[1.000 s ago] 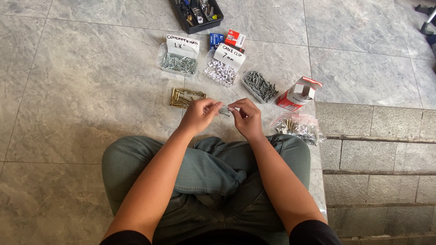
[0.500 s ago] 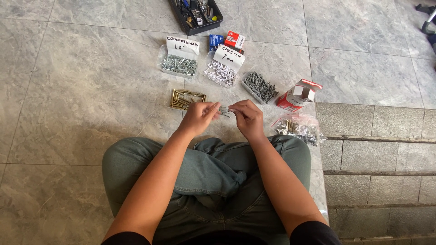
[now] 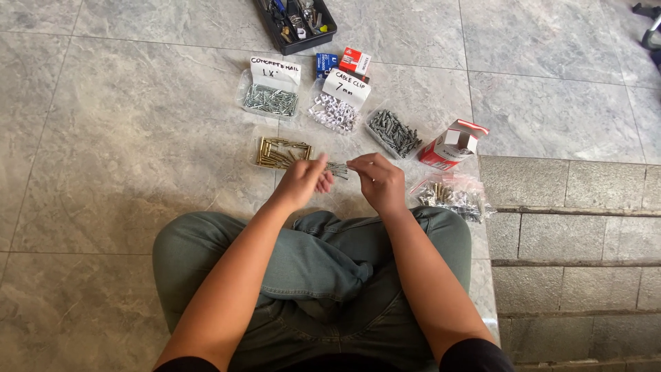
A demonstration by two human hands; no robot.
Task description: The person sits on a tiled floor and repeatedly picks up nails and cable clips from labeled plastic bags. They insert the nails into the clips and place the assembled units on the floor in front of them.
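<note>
Seated cross-legged on floor [image 3: 103, 172]. Left hand [image 3: 301, 182] and right hand [image 3: 379, 180], fingers pinched shut on a small bundle of grey screws [image 3: 337, 167] between them; hands have spread slightly since a second ago. Beyond: brass screws [image 3: 279, 153], bagged nails [image 3: 270, 100], tool tray [image 3: 295, 24].

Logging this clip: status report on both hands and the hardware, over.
Left hand and right hand pinch a small bundle of grey screws between them. Brass screws lie just beyond. Nothing obstructing.
</note>
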